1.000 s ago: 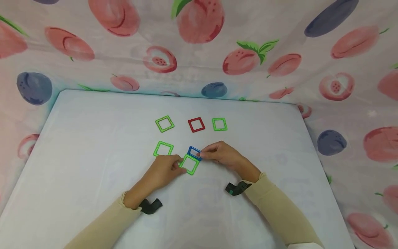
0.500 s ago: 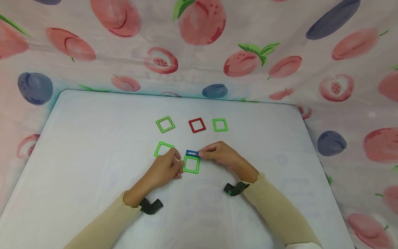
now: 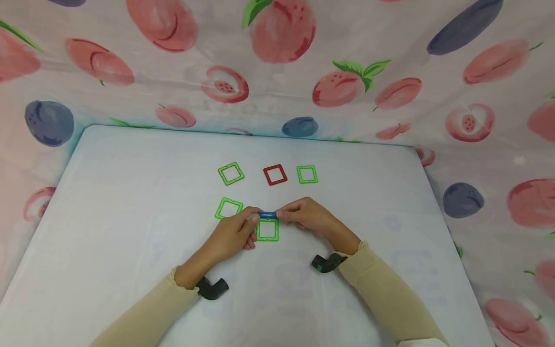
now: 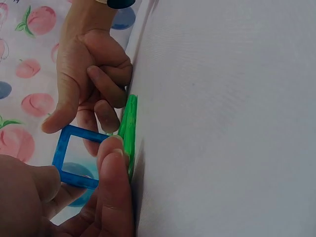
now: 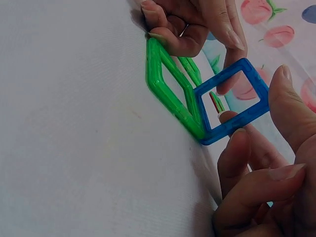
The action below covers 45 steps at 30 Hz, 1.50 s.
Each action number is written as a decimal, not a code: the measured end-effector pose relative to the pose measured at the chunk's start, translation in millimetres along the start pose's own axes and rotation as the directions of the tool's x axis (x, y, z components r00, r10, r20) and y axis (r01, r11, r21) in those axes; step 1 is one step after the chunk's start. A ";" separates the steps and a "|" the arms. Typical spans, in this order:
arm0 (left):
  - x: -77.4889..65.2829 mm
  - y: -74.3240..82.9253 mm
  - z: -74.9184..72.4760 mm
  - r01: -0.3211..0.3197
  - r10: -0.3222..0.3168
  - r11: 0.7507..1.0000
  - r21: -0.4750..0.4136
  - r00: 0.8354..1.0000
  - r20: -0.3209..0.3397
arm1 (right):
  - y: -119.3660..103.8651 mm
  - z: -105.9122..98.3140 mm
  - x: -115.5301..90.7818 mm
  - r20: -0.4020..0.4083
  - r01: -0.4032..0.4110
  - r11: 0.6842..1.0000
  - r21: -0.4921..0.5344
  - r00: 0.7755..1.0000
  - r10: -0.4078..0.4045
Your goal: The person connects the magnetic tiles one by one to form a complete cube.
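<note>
A blue square magnetic tile (image 3: 268, 215) stands on edge along the far side of a green square magnetic tile (image 3: 267, 239), which lies flat on the table. My left hand (image 3: 230, 233) pinches the blue tile's left side between thumb and fingers. On its right side, my right hand (image 3: 312, 214) holds it with thumb and index finger. Seen in the right wrist view, the blue tile (image 5: 237, 123) rises at an angle from the green one (image 5: 170, 106), their edges meeting. In the left wrist view, fingers cover part of the blue tile's (image 4: 86, 133) lower edge.
Beside my left hand lies another green tile (image 3: 219, 207). Farther back are a green tile (image 3: 234, 180), a red tile (image 3: 266, 176) and one more green tile (image 3: 307, 181). Fruit-printed cloth (image 3: 269, 106) hangs behind the white table (image 3: 130, 193).
The blue tile has swung up from nearly flat to standing on edge. The green tile has turned square to me. My left hand has shifted from the green tile to the blue one.
</note>
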<state>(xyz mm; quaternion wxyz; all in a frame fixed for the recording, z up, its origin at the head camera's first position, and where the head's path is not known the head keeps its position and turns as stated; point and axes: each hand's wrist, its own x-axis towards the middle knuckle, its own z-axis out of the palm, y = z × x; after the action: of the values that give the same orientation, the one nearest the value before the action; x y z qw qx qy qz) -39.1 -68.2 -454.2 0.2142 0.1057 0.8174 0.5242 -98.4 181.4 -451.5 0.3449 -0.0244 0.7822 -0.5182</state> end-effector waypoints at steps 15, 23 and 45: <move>2.7 -4.7 4.1 -0.024 0.024 1.000 0.012 1.000 -0.014 | 0.0 1.4 2.8 -0.003 0.014 0.999 -0.034 1.000 -0.014; 0.0 -4.1 -1.0 -0.063 0.062 0.998 0.021 0.998 0.002 | -0.3 -1.7 3.6 -0.020 0.025 0.999 -0.036 0.999 -0.026; -22.4 -14.4 -1.0 -0.046 0.046 0.999 0.000 0.996 0.072 | -1.9 -9.2 6.4 0.078 0.016 0.999 0.031 0.997 -0.018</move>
<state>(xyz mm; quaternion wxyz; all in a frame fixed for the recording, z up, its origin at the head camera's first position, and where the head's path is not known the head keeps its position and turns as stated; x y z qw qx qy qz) -18.9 -84.1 -461.5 0.2312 0.1432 0.8070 0.5242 -109.1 185.3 -451.2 0.3710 -0.0461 0.7599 -0.5317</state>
